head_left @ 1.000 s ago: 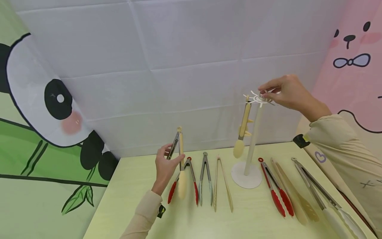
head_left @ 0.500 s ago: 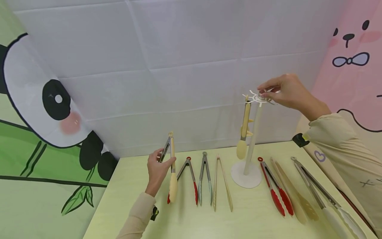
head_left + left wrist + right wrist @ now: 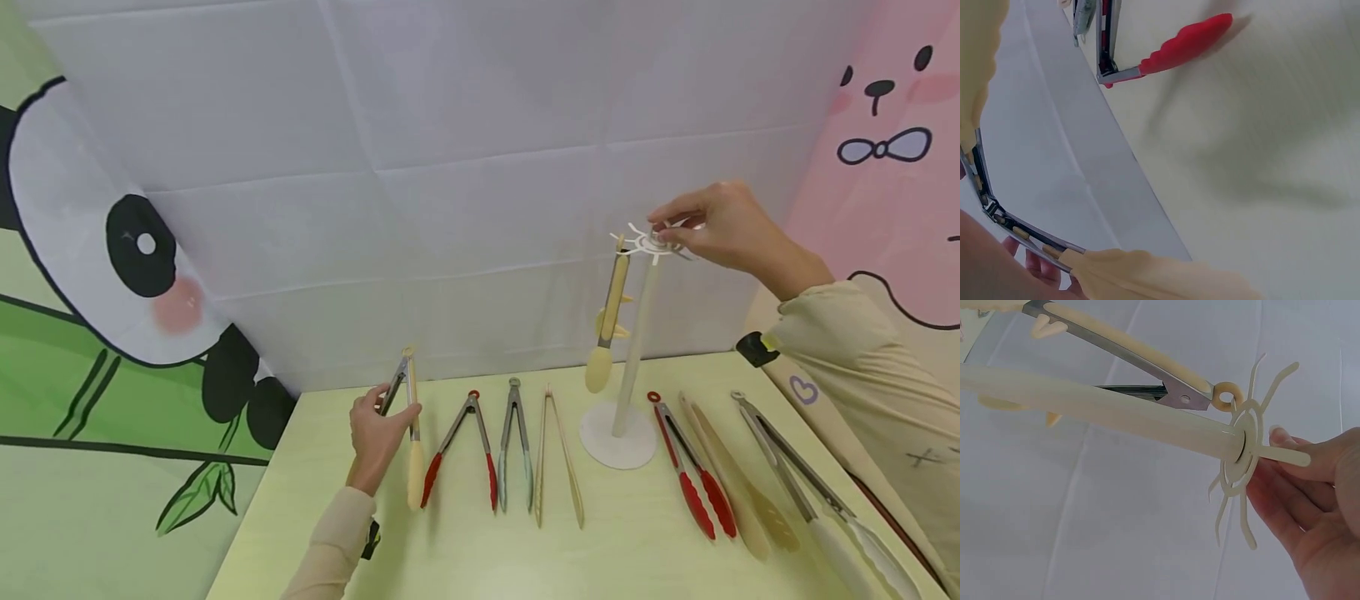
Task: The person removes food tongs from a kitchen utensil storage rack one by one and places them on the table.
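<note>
My left hand [image 3: 378, 433] grips a pair of cream-tipped metal tongs [image 3: 416, 479], ring end up, at the left of the table. In the left wrist view the two cream heads [image 3: 1154, 275] stand spread apart. Whether the tips touch the table, I cannot tell. My right hand [image 3: 727, 229] pinches the top of a white hook stand [image 3: 634, 358]. From one hook hangs another pair of cream tongs [image 3: 613, 308] by its ring. The right wrist view shows the hook ring [image 3: 1250, 447] close to my thumb and fingers; part of the grip is hidden.
Red-tipped tongs [image 3: 491, 479], teal-tipped tongs [image 3: 528, 475] and thin gold tongs [image 3: 573, 487] lie spread left of the stand. On its right are red tongs [image 3: 693, 500], beige tongs [image 3: 742, 500] and long white-tipped tongs [image 3: 828, 500]. A white cloth wall [image 3: 480, 208] rises behind.
My left hand has moved left and down with the cream tongs, uncovering the red tongs. The hanging tongs sway slightly. My right hand stays on the stand's top.
</note>
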`<action>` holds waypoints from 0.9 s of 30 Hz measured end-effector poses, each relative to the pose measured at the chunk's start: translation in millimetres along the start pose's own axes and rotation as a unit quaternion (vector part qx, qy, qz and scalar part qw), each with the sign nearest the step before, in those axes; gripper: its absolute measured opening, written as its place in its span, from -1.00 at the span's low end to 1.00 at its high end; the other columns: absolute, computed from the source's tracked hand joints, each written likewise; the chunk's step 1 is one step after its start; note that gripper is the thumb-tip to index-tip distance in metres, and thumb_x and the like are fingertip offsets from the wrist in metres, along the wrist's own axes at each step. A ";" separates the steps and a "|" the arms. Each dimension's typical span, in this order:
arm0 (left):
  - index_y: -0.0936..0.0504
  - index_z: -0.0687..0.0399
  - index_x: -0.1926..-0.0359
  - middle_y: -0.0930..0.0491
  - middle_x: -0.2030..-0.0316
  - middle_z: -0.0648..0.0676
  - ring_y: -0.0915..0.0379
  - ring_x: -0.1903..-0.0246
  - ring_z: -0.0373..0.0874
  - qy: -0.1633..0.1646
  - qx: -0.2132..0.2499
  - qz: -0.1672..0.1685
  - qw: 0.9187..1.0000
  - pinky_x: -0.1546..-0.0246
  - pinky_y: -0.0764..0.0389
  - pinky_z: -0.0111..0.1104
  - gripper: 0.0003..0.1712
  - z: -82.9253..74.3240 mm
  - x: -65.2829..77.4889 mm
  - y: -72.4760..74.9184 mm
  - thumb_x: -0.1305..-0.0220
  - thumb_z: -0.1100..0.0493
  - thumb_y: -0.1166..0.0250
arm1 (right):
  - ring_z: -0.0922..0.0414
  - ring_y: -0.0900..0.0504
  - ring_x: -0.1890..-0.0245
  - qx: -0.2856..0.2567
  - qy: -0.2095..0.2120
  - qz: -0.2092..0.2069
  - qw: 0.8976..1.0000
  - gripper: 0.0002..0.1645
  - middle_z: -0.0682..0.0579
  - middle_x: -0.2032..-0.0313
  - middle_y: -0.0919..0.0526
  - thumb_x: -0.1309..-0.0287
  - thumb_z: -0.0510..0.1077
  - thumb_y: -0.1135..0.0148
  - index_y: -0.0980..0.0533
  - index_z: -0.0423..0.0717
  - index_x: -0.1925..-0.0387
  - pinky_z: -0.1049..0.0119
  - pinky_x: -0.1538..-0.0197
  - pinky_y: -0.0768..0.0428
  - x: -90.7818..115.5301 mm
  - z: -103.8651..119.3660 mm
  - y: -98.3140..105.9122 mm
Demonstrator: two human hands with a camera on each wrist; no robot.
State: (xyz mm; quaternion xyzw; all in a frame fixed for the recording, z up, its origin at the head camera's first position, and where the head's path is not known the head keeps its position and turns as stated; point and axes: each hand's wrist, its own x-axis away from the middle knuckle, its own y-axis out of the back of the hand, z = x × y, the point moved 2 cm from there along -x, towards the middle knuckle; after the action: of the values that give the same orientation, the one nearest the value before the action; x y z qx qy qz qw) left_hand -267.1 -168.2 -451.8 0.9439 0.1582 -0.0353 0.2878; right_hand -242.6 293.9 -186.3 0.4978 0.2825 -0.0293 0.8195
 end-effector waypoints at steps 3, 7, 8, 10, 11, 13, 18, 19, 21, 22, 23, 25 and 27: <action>-0.47 0.04 -0.14 -0.34 0.10 0.17 -0.24 0.14 0.05 0.006 -0.009 -0.006 1.000 0.19 -0.26 -0.05 -0.28 7.3 -1.8 0.8 0.06 -0.08 -0.45 | 0.46 -0.57 0.46 -0.006 0.000 0.000 1.000 -0.78 -0.10 0.32 -0.72 -0.04 -0.37 -0.32 -0.68 -0.20 0.21 0.58 0.46 -0.46 -0.9 0.2 0.3; -0.46 0.04 -0.13 -0.33 0.09 0.18 -0.23 0.15 0.07 0.013 -0.020 -0.009 1.000 0.17 -0.24 -0.02 -0.28 14.8 -3.8 0.5 0.07 -0.08 -0.44 | 0.51 -0.55 0.48 -0.017 -0.003 -0.001 1.000 -0.77 -0.13 0.33 -0.72 -0.03 -0.39 -0.31 -0.68 -0.23 0.22 0.61 0.44 -0.46 -1.4 0.1 0.2; -0.46 0.05 -0.13 -0.33 0.09 0.19 -0.23 0.15 0.07 0.015 -0.023 -0.010 1.000 0.17 -0.23 -0.01 -0.28 16.6 -4.1 0.3 0.07 -0.08 -0.44 | 0.51 -0.54 0.48 -0.017 -0.003 -0.001 1.000 -0.77 -0.13 0.33 -0.72 -0.02 -0.39 -0.31 -0.68 -0.23 0.22 0.61 0.43 -0.46 -1.3 0.1 0.1; -0.46 0.04 -0.13 -0.33 0.09 0.19 -0.23 0.14 0.08 0.020 -0.028 -0.010 0.999 0.15 -0.22 0.00 -0.28 20.3 -4.4 -0.1 0.07 -0.09 -0.44 | 0.51 -0.54 0.47 -0.016 -0.005 0.000 1.000 -0.77 -0.12 0.32 -0.72 -0.03 -0.39 -0.31 -0.68 -0.23 0.22 0.61 0.43 -0.46 -1.0 0.4 -0.3; -0.46 0.04 -0.13 -0.32 0.08 0.19 -0.23 0.14 0.09 0.022 -0.031 -0.010 0.999 0.15 -0.21 0.00 -0.27 22.1 -4.5 -0.4 0.08 -0.09 -0.44 | 0.51 -0.54 0.47 -0.014 -0.006 0.001 1.000 -0.77 -0.12 0.32 -0.72 -0.03 -0.39 -0.31 -0.68 -0.23 0.21 0.61 0.43 -0.46 -0.9 0.6 -0.4; -0.46 0.05 -0.14 -0.33 0.08 0.20 -0.22 0.11 0.10 0.025 -0.036 -0.009 0.999 0.13 -0.21 0.03 -0.27 25.9 -4.8 -1.1 0.08 -0.09 -0.44 | 0.50 -0.55 0.47 -0.013 -0.008 0.002 1.000 -0.77 -0.12 0.32 -0.72 -0.03 -0.38 -0.31 -0.68 -0.22 0.21 0.60 0.45 -0.46 -0.8 1.0 -0.8; -0.44 0.10 -0.16 -0.33 0.07 0.23 -0.19 0.05 0.12 0.023 -0.054 0.001 0.998 0.07 -0.17 0.08 -0.25 35.5 -5.1 -4.9 0.05 -0.09 -0.42 | 0.53 -0.54 0.47 -0.019 -0.010 0.002 1.000 -0.76 -0.14 0.31 -0.72 -0.03 -0.40 -0.31 -0.67 -0.24 0.20 0.59 0.47 -0.46 -1.2 1.6 -1.2; -0.44 0.11 -0.17 -0.33 0.07 0.24 -0.18 0.04 0.12 0.022 -0.058 0.005 0.998 0.07 -0.16 0.09 -0.25 37.3 -4.7 -5.9 0.05 -0.08 -0.41 | 0.54 -0.53 0.48 -0.018 -0.009 0.001 1.000 -0.76 -0.14 0.31 -0.72 -0.02 -0.40 -0.31 -0.67 -0.24 0.20 0.59 0.47 -0.46 -1.3 1.6 -1.2; -0.43 0.13 -0.18 -0.32 0.06 0.25 -0.17 0.03 0.13 0.023 -0.067 0.010 0.997 0.06 -0.16 0.09 -0.25 41.5 -4.1 -8.0 0.04 -0.07 -0.39 | 0.55 -0.52 0.48 -0.017 -0.010 0.000 1.000 -0.76 -0.14 0.31 -0.72 -0.02 -0.40 -0.31 -0.68 -0.24 0.20 0.59 0.48 -0.45 -1.3 1.7 -1.4; -0.43 0.14 -0.17 -0.33 0.06 0.26 -0.16 0.03 0.13 0.023 -0.071 0.010 0.997 0.07 -0.16 0.10 -0.25 43.4 -4.1 -9.4 0.04 -0.07 -0.39 | 0.55 -0.52 0.48 -0.015 -0.010 -0.001 1.000 -0.76 -0.14 0.31 -0.72 -0.02 -0.39 -0.32 -0.68 -0.23 0.20 0.59 0.48 -0.45 -1.1 1.6 -1.1; -0.43 0.15 -0.17 -0.33 0.06 0.27 -0.17 0.02 0.14 0.023 -0.072 0.011 0.997 0.08 -0.16 0.10 -0.26 45.0 -3.9 -10.5 0.03 -0.06 -0.39 | 0.55 -0.52 0.48 -0.010 -0.007 -0.003 1.000 -0.76 -0.13 0.31 -0.72 -0.02 -0.38 -0.32 -0.68 -0.22 0.21 0.59 0.48 -0.45 -1.0 1.5 -1.0; -0.43 0.17 -0.17 -0.33 0.04 0.28 -0.17 0.02 0.16 0.021 -0.075 0.011 0.997 0.10 -0.16 0.10 -0.26 48.0 -3.6 -12.6 0.02 -0.05 -0.39 | 0.52 -0.53 0.47 -0.001 -0.002 -0.007 1.000 -0.77 -0.11 0.31 -0.72 -0.02 -0.36 -0.33 -0.69 -0.20 0.21 0.58 0.49 -0.45 -0.8 1.4 -0.9; -0.44 0.18 -0.16 -0.33 0.03 0.29 -0.18 0.02 0.17 0.020 -0.080 0.009 0.997 0.12 -0.16 0.10 -0.27 50.4 -2.8 -14.0 0.02 -0.06 -0.38 | 0.49 -0.54 0.47 0.003 0.002 -0.009 1.000 -0.78 -0.10 0.30 -0.72 -0.03 -0.35 -0.33 -0.69 -0.19 0.22 0.58 0.48 -0.45 -0.9 1.3 -1.0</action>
State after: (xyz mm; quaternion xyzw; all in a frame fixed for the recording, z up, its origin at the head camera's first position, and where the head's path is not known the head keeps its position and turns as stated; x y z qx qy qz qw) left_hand -273.0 -185.9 -500.8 0.9198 0.1582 -0.0010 0.3591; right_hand -243.1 292.1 -186.2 0.4977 0.2886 -0.0360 0.8172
